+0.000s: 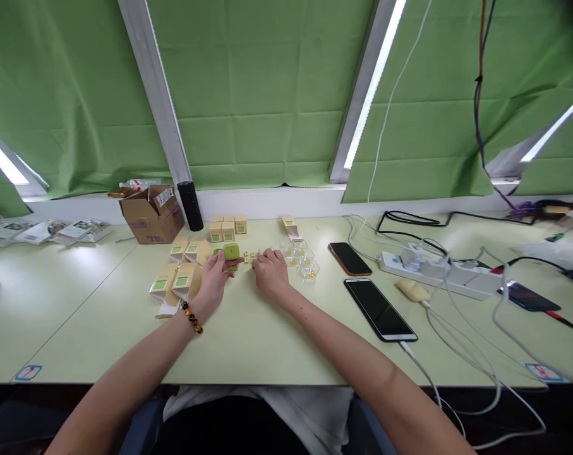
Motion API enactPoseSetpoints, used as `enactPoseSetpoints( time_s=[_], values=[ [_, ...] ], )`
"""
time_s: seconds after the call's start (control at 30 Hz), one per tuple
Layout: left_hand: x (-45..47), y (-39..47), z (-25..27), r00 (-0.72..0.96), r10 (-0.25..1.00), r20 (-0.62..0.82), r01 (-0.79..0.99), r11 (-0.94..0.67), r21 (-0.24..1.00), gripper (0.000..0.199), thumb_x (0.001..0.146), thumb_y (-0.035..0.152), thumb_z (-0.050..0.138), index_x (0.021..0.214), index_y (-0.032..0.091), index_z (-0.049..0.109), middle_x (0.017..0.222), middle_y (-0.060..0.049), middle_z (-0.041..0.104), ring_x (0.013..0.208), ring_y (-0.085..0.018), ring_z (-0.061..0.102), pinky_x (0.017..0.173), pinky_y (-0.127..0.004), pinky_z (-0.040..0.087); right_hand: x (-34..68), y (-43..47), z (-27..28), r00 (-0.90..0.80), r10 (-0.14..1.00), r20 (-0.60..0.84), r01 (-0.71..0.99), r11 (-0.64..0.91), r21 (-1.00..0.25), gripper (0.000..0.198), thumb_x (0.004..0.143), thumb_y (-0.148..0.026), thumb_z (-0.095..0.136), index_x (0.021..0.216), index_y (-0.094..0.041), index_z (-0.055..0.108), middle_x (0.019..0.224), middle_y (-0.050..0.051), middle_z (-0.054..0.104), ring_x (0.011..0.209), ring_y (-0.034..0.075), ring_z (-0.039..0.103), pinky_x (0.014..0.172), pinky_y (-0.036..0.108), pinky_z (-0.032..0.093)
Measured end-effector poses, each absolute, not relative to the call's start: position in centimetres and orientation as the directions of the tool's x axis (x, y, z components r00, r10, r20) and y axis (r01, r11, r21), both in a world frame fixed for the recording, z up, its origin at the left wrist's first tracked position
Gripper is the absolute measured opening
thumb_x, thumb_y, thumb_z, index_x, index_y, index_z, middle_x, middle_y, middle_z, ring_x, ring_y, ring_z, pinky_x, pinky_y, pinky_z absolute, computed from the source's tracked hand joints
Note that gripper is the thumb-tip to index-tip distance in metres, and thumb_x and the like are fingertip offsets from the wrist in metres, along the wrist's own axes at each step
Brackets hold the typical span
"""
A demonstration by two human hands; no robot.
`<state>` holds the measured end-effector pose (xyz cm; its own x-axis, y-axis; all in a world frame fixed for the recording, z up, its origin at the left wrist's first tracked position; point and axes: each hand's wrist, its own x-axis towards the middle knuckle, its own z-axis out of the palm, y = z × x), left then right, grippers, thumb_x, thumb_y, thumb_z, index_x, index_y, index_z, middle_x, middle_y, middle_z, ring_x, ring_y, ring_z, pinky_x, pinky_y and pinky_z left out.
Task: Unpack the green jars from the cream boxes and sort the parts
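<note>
Held between the thumb and fingers of the left hand (214, 278) was a green case (231, 251), partly covered by the fingers, near the middle of the table (239, 354). By the right hand (271, 273) the fingers were drawn closely together; whether anything was pinched there could not be told, since the fingertips were hidden by the hand itself. Small yellow pieces (247, 257) were set out in the gap between the two hands. Just beside the right hand, on its outer side, a cluster of clear containers (309, 270) with yellow contents was placed, and behind these an opened carton (290, 226) was laid. On the left, the space beside the wrist was taken up by kraft boxes (186, 281) with green labels; a further group of small boxes (228, 229) was ranged beyond the green case. Farther back, a cardboard box (153, 218) and a black cylinder (190, 206) were stood near the wall. Right of the clear containers, the table was occupied by a smaller phone (350, 258), a larger phone (379, 309) joined to a white cable (421, 366), and a power strip (438, 275) crossed by cords.
</note>
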<state>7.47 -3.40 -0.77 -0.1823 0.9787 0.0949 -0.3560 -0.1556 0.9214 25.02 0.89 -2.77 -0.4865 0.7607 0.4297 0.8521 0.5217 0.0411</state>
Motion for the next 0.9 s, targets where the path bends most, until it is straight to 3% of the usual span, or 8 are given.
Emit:
enactPoseSetpoints(
  time_s=[0.23, 0.63, 0.9],
  values=[
    [7.3, -3.4, -0.6, -0.199, 0.977, 0.073, -0.443, -0.156, 0.883, 0.036, 0.096, 0.048, 0.07, 0.098, 0.013, 0.068, 0.09, -0.017, 0.08, 0.086, -0.023, 0.076, 0.059, -0.027, 0.043, 25.1, 1.5, -3.4, -0.417, 0.785, 0.457, 0.888, 0.46, 0.019, 0.025, 0.086, -0.006, 0.059, 0.092, -0.018, 0.08, 0.096, 0.013, 0.076, 0.101, 0.028, 0.048, 0.084, 0.04, 0.026],
    [7.3, -3.4, -0.8, -0.158, 0.987, 0.035, -0.472, -0.106, 0.875, 0.035, 0.095, 0.049, 0.069, 0.095, 0.014, 0.066, 0.086, -0.015, 0.08, 0.077, -0.02, 0.073, 0.06, -0.027, 0.045, 24.2, 1.6, -3.8, -0.436, 0.791, 0.429, 0.875, 0.483, -0.002, 0.019, 0.089, -0.011, 0.063, 0.093, -0.017, 0.081, 0.101, 0.015, 0.076, 0.105, 0.029, 0.049, 0.088, 0.042, 0.03],
    [7.1, -3.3, -1.0, -0.122, 0.992, 0.01, -0.494, -0.069, 0.867, 0.032, 0.096, 0.046, 0.067, 0.099, 0.015, 0.067, 0.09, -0.014, 0.08, 0.081, -0.02, 0.074, 0.063, -0.028, 0.046, 25.8, 0.7, -1.9, -0.357, 0.75, 0.557, 0.858, 0.499, -0.122, 0.023, 0.098, -0.014, 0.056, 0.094, -0.018, 0.078, 0.102, 0.011, 0.077, 0.105, 0.028, 0.054, 0.084, 0.04, 0.034]
  ],
)
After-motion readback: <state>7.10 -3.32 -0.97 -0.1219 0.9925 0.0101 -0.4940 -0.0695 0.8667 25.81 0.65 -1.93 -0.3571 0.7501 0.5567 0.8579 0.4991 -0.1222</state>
